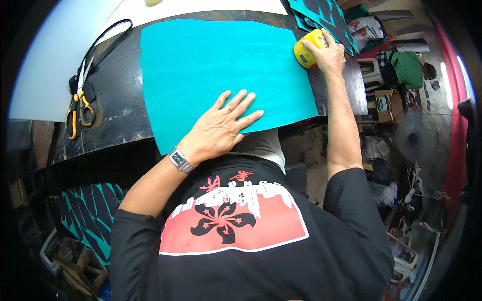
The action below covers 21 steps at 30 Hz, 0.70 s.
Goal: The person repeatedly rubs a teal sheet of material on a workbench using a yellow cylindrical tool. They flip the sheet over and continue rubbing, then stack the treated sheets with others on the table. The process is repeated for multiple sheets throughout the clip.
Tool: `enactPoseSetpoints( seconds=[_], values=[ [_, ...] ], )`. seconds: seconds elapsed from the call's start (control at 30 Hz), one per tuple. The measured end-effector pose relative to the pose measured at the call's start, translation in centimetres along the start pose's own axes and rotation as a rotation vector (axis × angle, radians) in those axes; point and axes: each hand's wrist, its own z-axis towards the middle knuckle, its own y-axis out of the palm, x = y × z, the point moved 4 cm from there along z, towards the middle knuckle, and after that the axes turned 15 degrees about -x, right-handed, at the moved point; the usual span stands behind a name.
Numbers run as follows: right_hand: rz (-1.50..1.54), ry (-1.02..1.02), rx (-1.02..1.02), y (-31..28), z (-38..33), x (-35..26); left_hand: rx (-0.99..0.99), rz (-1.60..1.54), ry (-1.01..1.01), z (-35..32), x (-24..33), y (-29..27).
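Observation:
A large teal sheet lies on the dark tabletop, its near edge hanging a little over the front. My left hand rests flat on the sheet's near part, fingers spread. On that wrist is a silver watch. At the sheet's right edge my right hand grips a yellow can, thumb on one side and fingers round the far side. The can looks tilted; whether it touches the sheet or the table I cannot tell.
Open scissors with yellow-black handles lie on the table at left, beside a black strap. Teal cut-out sheets are stacked at far right; more teal offcuts sit below left. A fan and clutter stand at right.

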Motion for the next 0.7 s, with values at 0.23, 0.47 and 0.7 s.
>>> enactPoseSetpoints(
  seconds=[0.23,0.47,0.7],
  values=[
    [0.089,-0.775,-0.078,6.7,-13.3,-22.5,0.033,-0.073,0.001,-0.2,-0.4,1.2],
    [0.127,-0.974,-0.130,8.0,-13.6,-31.6,0.203,-0.168,0.026,-0.4,-0.1,1.3],
    [0.143,-0.679,-0.210,11.2,-2.5,-37.2,0.047,-0.072,-0.048,-0.4,0.1,0.5]
  ],
)
